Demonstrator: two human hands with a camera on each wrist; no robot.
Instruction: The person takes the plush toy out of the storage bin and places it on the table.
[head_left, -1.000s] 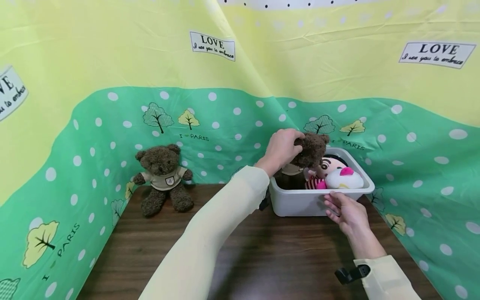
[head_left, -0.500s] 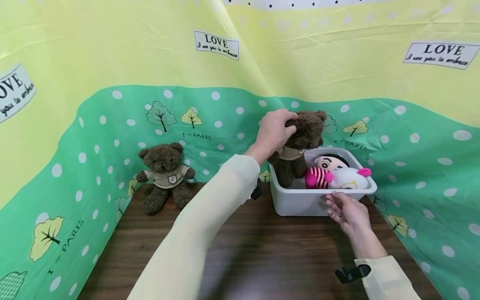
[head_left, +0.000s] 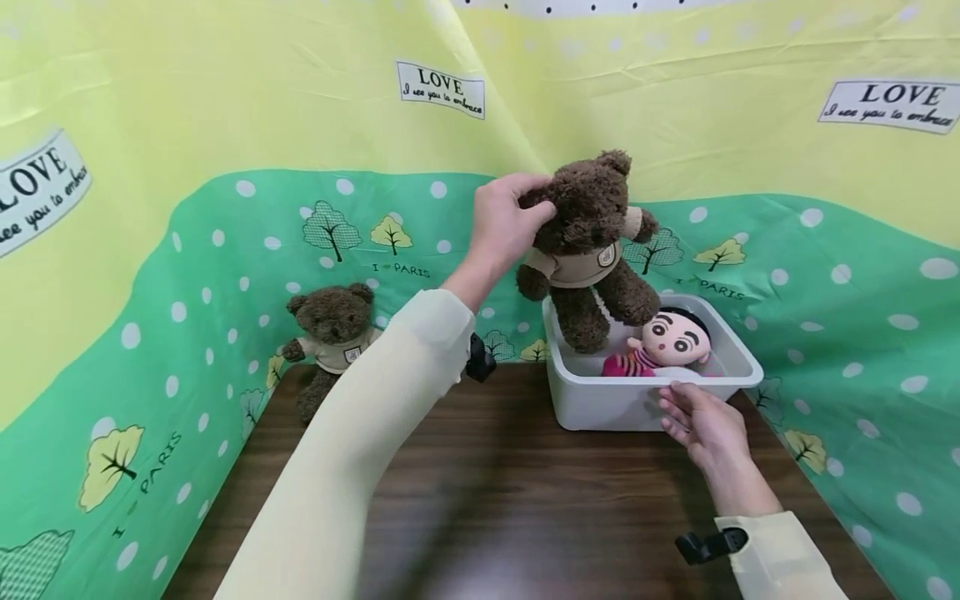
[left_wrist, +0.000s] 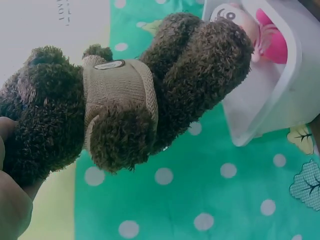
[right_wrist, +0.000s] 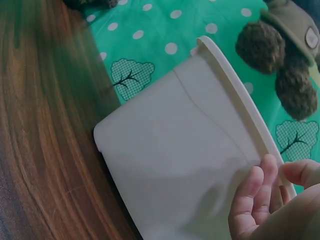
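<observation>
My left hand (head_left: 504,223) grips a brown teddy bear (head_left: 585,212) in a beige sweater by the side of its head. The bear hangs upright, legs dangling over the left part of a grey-white plastic bin (head_left: 607,406). In the left wrist view, the bear's furry body (left_wrist: 200,70) spans the picture, with part of the hand (left_wrist: 15,200) at its head. On the bin's front rim, my right hand (head_left: 712,429) pinches the edge, thumb over the top and fingers outside. Inside lies a black-haired plush doll (head_left: 678,337) with striped clothing; a white plush is mostly hidden behind the rim.
A second teddy bear (head_left: 330,317) sits at the table's back left, partly covered by my left sleeve (head_left: 360,442). The dark wooden table (head_left: 525,492) is enclosed by a green and yellow printed cloth (head_left: 247,217) behind and at both sides.
My left hand has raised the teddy bear up and leftward from inside the bin. The doll's face has come into fuller view and the white plush has sunk lower. My right hand keeps its hold.
</observation>
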